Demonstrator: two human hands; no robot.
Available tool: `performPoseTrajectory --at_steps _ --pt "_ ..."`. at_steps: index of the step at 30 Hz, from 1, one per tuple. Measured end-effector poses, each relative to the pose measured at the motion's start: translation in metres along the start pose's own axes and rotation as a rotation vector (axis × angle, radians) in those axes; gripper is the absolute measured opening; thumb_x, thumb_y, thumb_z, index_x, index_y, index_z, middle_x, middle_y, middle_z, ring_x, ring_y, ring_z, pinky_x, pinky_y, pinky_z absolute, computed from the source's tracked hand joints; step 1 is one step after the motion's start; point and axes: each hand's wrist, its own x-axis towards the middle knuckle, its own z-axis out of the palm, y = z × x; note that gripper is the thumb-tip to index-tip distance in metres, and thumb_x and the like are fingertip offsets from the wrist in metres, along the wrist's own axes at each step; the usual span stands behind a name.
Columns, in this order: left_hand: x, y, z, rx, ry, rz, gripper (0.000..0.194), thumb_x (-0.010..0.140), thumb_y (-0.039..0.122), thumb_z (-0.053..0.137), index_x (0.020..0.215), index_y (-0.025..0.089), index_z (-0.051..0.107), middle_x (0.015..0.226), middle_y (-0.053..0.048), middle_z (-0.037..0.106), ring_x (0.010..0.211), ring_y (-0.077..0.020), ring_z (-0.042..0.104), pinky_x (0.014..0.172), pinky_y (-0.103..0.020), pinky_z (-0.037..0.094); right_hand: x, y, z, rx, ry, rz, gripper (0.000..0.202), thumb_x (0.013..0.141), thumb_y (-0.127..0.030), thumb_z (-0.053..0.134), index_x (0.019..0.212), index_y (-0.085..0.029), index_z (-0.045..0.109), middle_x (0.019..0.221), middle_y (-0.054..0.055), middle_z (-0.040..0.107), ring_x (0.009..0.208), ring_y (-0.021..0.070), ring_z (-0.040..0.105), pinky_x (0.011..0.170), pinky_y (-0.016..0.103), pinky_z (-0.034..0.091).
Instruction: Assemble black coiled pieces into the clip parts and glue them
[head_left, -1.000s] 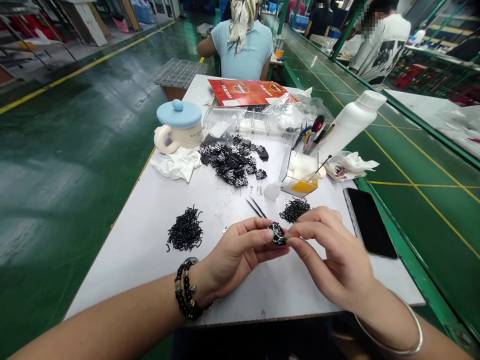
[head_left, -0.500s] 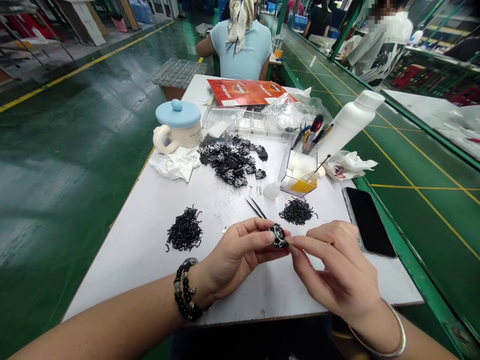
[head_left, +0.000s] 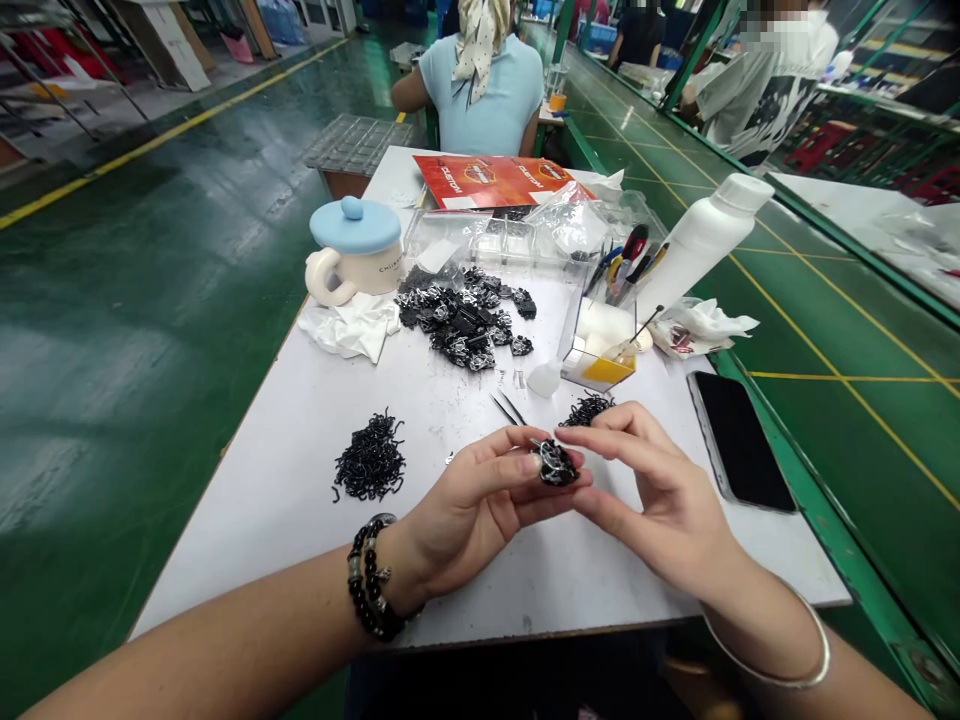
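Observation:
Between the thumb and fingers of my left hand [head_left: 472,500] is a small black part with silver line markings [head_left: 556,464]. My right hand [head_left: 660,500] is just right of it, thumb and index finger spread apart around the part's right side; nothing shows between them. Behind my hands lie dark tweezers [head_left: 510,408], partly hidden. A pile of small black curved pieces [head_left: 369,458] sits to the left. Another such pile [head_left: 587,408] is partly covered by my right hand. Farther back is a heap of similar black-and-silver parts [head_left: 465,320].
A lidded mug [head_left: 356,250] and crumpled tissue [head_left: 352,328] stand at the left. At the right are a clear tool box [head_left: 600,340], a leaning white bottle [head_left: 697,245] and a phone [head_left: 741,440]. A red printed sheet [head_left: 495,183] lies at the back, near a seated person [head_left: 484,90].
My right thumb and index finger have parted from the black part, and the hand has shifted up over the right pile. My left hand has tilted the part slightly.

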Motion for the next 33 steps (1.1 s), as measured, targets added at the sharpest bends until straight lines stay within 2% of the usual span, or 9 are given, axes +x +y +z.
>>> performPoseTrajectory --at_steps 5,8,9,11,13,14,16,22,33 --pt "-0.001 0.0 -0.002 0.105 -0.051 -0.011 0.024 0.081 0.021 0.064 0.101 0.014 0.053 0.099 -0.01 0.065 0.089 -0.0162 0.063 0.089 -0.035 0.05 0.004 0.005 -0.002 0.181 -0.072 0.027 0.027 0.085 -0.023 0.062 0.112 -0.028 0.06 0.089 0.003 0.047 0.086 0.0161 0.049 0.079 0.035 0.045" --pt "-0.003 0.014 -0.003 0.463 -0.102 0.064 0.029 0.081 0.024 0.064 0.108 0.017 0.055 0.108 -0.01 0.061 0.099 -0.0194 0.059 0.092 -0.038 0.048 0.005 0.006 -0.008 0.2 -0.087 0.021 0.024 0.084 -0.024 0.063 0.108 -0.027 0.061 0.089 0.003 0.048 0.085 0.0162 0.05 0.077 0.034 0.047" --pt "-0.004 0.02 -0.004 0.656 -0.136 0.157 0.033 0.079 0.022 0.065 0.111 0.018 0.055 0.112 -0.011 0.059 0.106 -0.0215 0.056 0.094 -0.038 0.047 0.005 0.007 -0.01 0.178 -0.09 0.017 0.024 0.084 -0.025 0.064 0.108 -0.027 0.061 0.09 0.004 0.049 0.085 0.0166 0.051 0.077 0.034 0.047" --pt "-0.007 0.031 -0.003 1.081 -0.2 0.452 0.043 0.074 0.018 0.068 0.116 0.02 0.056 0.12 -0.012 0.054 0.115 -0.025 0.05 0.097 -0.038 0.043 0.005 0.007 -0.014 0.114 -0.102 0.013 0.024 0.083 -0.027 0.065 0.106 -0.026 0.061 0.09 0.004 0.05 0.086 0.0174 0.051 0.077 0.035 0.046" --pt "-0.01 0.038 -0.003 1.448 -0.238 0.736 0.048 0.072 0.014 0.068 0.118 0.021 0.056 0.12 -0.012 0.053 0.115 -0.0257 0.049 0.099 -0.039 0.041 0.005 0.006 -0.015 0.074 -0.139 0.012 0.023 0.083 -0.027 0.065 0.106 -0.026 0.061 0.089 0.003 0.051 0.086 0.0175 0.052 0.077 0.035 0.045" --pt "-0.01 0.039 -0.003 1.587 -0.255 0.835 0.049 0.072 0.013 0.067 0.119 0.021 0.055 0.118 -0.012 0.055 0.114 -0.0252 0.05 0.099 -0.039 0.04 0.005 0.006 -0.015 0.067 -0.158 0.009 0.023 0.083 -0.027 0.065 0.106 -0.026 0.06 0.088 0.003 0.051 0.086 0.0173 0.051 0.076 0.035 0.045" --pt "-0.01 0.038 -0.004 1.778 -0.297 0.93 0.048 0.074 0.011 0.062 0.12 0.02 0.055 0.114 -0.012 0.059 0.112 -0.0242 0.051 0.098 -0.039 0.04 0.006 0.004 -0.014 0.066 -0.19 0.012 0.022 0.083 -0.027 0.065 0.104 -0.026 0.06 0.088 0.002 0.05 0.086 0.0165 0.051 0.077 0.034 0.044" --pt "-0.007 0.036 -0.008 1.956 -0.347 1.007 0.034 0.076 0.007 0.058 0.107 0.019 0.06 0.102 -0.009 0.067 0.104 -0.0222 0.056 0.09 -0.035 0.044 0.008 0.0 -0.011 0.033 -0.23 0.044 0.019 0.084 -0.027 0.063 0.103 -0.025 0.06 0.088 0.002 0.049 0.087 0.0165 0.05 0.078 0.034 0.042" --pt "-0.009 0.033 -0.016 2.067 -0.387 1.066 0.035 0.077 0.012 0.06 0.111 0.021 0.06 0.096 -0.007 0.07 0.094 -0.0225 0.062 0.085 -0.035 0.044 0.013 0.003 -0.011 0.01 -0.289 0.036 0.016 0.085 -0.03 0.063 0.1 -0.023 0.061 0.087 0.003 0.052 0.085 0.0163 0.052 0.076 0.033 0.043"
